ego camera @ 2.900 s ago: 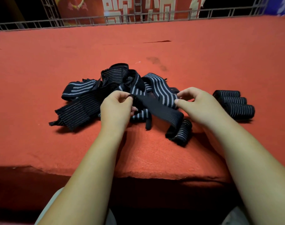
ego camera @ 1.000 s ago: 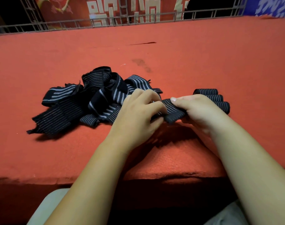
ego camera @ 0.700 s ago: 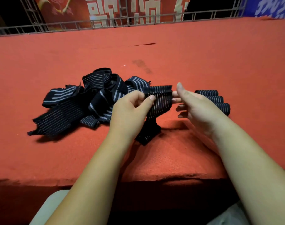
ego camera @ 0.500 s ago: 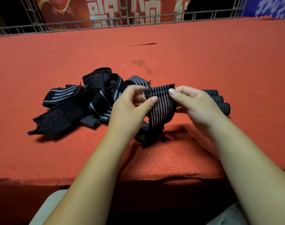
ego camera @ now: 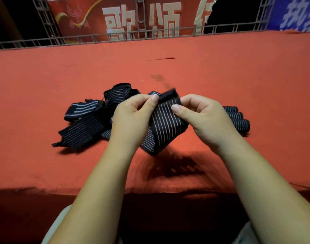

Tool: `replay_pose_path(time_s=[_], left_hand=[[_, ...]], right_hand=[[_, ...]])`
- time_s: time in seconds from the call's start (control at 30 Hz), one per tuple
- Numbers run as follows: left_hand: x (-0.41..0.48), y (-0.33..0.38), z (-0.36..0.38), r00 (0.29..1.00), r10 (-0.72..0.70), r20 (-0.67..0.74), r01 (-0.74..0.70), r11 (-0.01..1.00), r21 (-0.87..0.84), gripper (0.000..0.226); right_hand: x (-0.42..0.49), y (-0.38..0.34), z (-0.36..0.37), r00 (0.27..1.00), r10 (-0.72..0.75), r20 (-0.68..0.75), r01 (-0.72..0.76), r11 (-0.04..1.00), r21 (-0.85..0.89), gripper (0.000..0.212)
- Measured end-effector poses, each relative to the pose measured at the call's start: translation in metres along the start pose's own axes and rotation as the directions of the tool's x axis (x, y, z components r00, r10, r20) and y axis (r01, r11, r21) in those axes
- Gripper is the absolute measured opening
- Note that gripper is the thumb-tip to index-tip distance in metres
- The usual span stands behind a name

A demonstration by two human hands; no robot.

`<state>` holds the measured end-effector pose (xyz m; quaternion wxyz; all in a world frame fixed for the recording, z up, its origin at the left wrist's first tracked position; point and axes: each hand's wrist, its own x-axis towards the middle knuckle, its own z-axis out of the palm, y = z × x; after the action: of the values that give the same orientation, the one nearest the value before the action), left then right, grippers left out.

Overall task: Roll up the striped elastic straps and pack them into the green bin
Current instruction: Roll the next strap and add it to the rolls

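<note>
Pinched between the left hand (ego camera: pixel 131 120) and the right hand (ego camera: pixel 203 118), one black strap (ego camera: pixel 165 124) with thin pale stripes is held up over a red table (ego camera: pixel 238 76). Each hand grips an upper corner of the strap, with the thumb on the near face and curled fingers behind it. The left hand has the left corner and the right hand has the right. The top edge between the thumbs is blurred and seems to be folded over. The rest of the strap hangs down and toward the viewer, its lower end bunched above a dark shadow on the cloth. Whether that end touches the table cannot be told.

Left of the hands, and partly hidden behind the left one, a loose pile (ego camera: pixel 87 120) of the same striped straps lies tangled on the table. To the right are three finished rolls (ego camera: pixel 238 120), lying side by side and touching, partly hidden behind the right hand.

Past the table's far edge runs a metal railing (ego camera: pixel 97 37). Behind it hangs a red banner (ego camera: pixel 90 16) with large pale characters, and a blue banner (ego camera: pixel 295 14) fills the upper right corner.
</note>
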<state>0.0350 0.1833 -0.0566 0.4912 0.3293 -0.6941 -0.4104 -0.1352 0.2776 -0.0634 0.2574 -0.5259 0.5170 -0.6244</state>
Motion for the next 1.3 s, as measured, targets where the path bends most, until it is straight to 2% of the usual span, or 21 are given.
replay_pose_path(time_s=[0.07,0.2,0.43,0.57,0.77,0.9,1.03,1.17,1.23,1.3], left_hand=[[0.000,0.018,-0.013,0.999,-0.044,-0.014,0.043,0.995,-0.093,0.026],[0.000,0.057,-0.035,0.999,-0.034,0.023,0.037,0.981,-0.189,0.027],[0.008,0.112,-0.059,0.990,-0.087,0.115,0.124,0.918,-0.376,0.039],[0.010,0.125,-0.059,0.983,-0.106,0.147,0.159,0.897,-0.413,0.029],[0.007,0.071,-0.048,0.953,-0.217,0.213,0.282,0.893,-0.351,0.031],[-0.001,0.015,-0.035,0.920,-0.326,0.216,0.376,0.890,-0.257,0.027],[-0.004,-0.021,-0.035,0.907,-0.389,0.163,0.419,0.874,-0.244,0.026],[0.001,-0.049,-0.043,0.926,-0.368,0.085,0.377,0.914,-0.149,0.033],[0.006,-0.057,-0.049,0.946,-0.324,0.002,0.323,0.944,-0.068,0.035],[0.012,-0.065,-0.060,0.964,-0.237,-0.118,0.240,0.971,0.007,0.027]], right_hand=[[-0.004,-0.016,0.005,1.000,0.000,0.022,-0.001,1.000,0.012,0.011],[-0.008,-0.052,0.016,1.000,-0.010,0.007,0.009,0.998,0.062,0.011],[-0.006,-0.102,0.029,1.000,-0.025,0.013,0.020,0.963,0.268,0.014],[-0.002,-0.113,0.032,1.000,-0.028,-0.011,0.030,0.952,0.305,0.019],[-0.006,-0.069,0.027,0.995,0.102,-0.013,-0.101,0.992,0.073,0.030],[-0.007,-0.022,0.035,0.985,0.165,-0.053,-0.164,0.986,0.029,0.022],[0.003,0.014,0.047,0.981,0.194,-0.027,-0.195,0.980,-0.033,0.016],[0.019,0.032,0.059,0.989,0.144,-0.044,-0.148,0.983,-0.112,0.011],[0.027,0.040,0.065,0.989,0.138,-0.048,-0.143,0.982,-0.126,0.011],[0.032,0.046,0.070,0.987,0.153,-0.042,-0.157,0.976,-0.149,0.013]])
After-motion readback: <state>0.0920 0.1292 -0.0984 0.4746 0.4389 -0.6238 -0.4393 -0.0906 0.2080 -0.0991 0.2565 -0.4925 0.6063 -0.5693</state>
